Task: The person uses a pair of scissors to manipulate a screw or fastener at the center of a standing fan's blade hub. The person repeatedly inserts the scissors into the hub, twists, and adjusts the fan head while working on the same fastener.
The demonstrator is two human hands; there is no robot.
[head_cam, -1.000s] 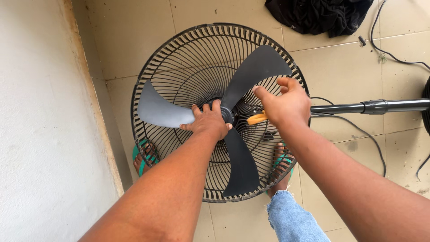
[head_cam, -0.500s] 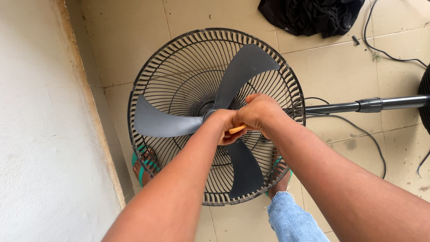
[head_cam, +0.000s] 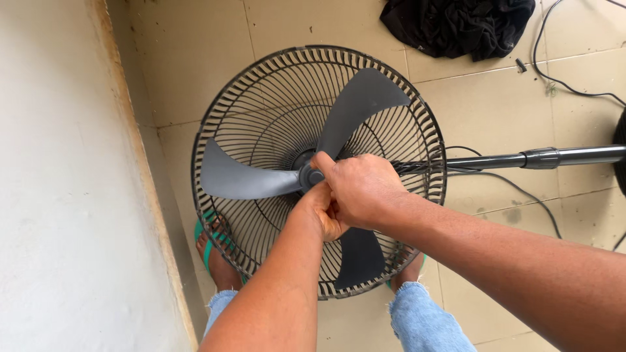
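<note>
White wall fills the left edge, with a tan strip where it meets the tiled floor. Next I see a foot in a green sandal under the lower left of the guard. The fan's rear grille, black wire and round, lies flat facing up, between the person's feet. A grey three-lobed fan blade sits inside it, one lobe pointing left, one up-right, one down toward the jeans.

My left hand comes up from the bottom and is curled shut right at the blade's hub, mostly hidden under the other hand; I can't tell what it grips. My right hand is closed into a fist over the left one, thumb tip touching the hub's centre. Whether a tool is inside the fist I can't tell. Both hands are pressed together, touching.

Right of the grille, the black fan pole runs flat to the frame edge. A thin black cable loops on the tiles below it. A black cloth heap is at top right, well apart from the fan.
</note>
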